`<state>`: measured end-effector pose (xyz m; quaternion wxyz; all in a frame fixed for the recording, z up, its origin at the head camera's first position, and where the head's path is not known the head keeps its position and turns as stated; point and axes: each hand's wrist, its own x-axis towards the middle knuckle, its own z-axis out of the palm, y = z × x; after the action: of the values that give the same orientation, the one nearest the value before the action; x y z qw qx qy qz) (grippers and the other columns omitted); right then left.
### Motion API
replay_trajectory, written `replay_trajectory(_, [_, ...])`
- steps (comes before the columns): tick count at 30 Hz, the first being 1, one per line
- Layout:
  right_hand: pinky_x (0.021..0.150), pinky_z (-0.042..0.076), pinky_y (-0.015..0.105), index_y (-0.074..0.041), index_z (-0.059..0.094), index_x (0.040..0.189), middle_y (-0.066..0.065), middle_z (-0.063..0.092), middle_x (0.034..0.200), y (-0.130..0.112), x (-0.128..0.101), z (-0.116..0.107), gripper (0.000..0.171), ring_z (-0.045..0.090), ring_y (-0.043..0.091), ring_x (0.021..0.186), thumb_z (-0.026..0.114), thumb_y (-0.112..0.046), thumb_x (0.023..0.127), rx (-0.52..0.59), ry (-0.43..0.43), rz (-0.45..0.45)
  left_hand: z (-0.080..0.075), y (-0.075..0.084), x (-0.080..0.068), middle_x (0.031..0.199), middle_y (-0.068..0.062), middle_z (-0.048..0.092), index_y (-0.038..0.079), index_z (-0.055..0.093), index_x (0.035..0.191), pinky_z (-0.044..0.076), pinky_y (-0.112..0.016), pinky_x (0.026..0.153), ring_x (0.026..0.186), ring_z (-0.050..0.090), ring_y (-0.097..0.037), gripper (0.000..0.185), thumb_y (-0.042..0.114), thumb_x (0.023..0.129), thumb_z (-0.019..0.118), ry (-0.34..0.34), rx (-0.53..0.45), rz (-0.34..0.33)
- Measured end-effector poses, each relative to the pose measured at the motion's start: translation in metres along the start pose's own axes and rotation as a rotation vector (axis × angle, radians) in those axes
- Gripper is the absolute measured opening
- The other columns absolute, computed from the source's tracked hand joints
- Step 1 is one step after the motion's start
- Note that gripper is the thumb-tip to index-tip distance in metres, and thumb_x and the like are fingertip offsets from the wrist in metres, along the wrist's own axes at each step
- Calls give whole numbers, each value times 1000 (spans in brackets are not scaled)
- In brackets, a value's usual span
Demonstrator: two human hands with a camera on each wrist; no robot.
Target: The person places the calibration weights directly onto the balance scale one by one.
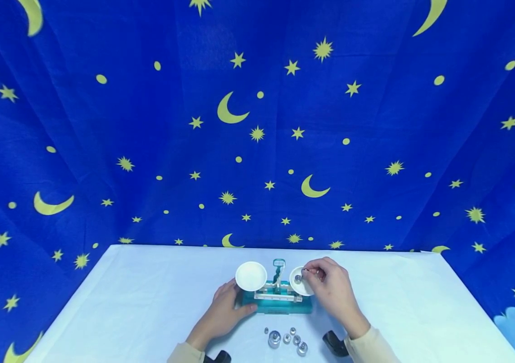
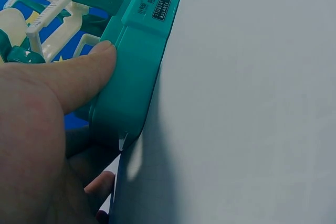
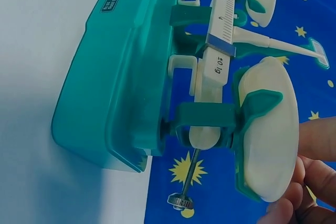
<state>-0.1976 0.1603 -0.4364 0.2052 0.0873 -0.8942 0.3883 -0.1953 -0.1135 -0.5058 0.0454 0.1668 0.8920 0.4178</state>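
Note:
A green and white student balance stands on the table. My left hand grips the left end of its base, thumb over the front and fingers behind. The left pan holds nothing visible. Over the right pan is my right hand, its thumb and forefinger pinching what looks like a small metal weight, mostly covered by the fingertips. Another metal weight sits in that pan beside the fingers. In the right wrist view the pan hides the fingertips.
Several metal weights of different sizes lie in front of the balance, the biggest weight among them. White cloth covers the table. Behind its far edge hangs a blue curtain with yellow moons and stars.

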Motion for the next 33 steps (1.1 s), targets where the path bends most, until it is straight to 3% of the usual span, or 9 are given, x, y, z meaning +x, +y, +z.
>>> replay_trajectory(23, [62, 41, 25, -14, 75, 87, -6, 56, 76, 0, 1, 2, 9, 48, 10, 69, 80, -7, 83, -10, -38, 29, 0, 2, 0, 153, -25, 41, -6, 40, 149, 12, -66, 118, 145, 31, -43, 84, 46, 91, 70, -11, -12, -19])
replay_trajectory(33, [58, 38, 24, -12, 75, 92, -8, 55, 76, 0, -1, -4, 12, 50, 16, 69, 81, -7, 83, -6, 19, -34, 0, 2, 0, 152, -25, 44, -6, 42, 148, 12, -66, 118, 144, 32, -43, 82, 46, 91, 69, -2, 1, -4])
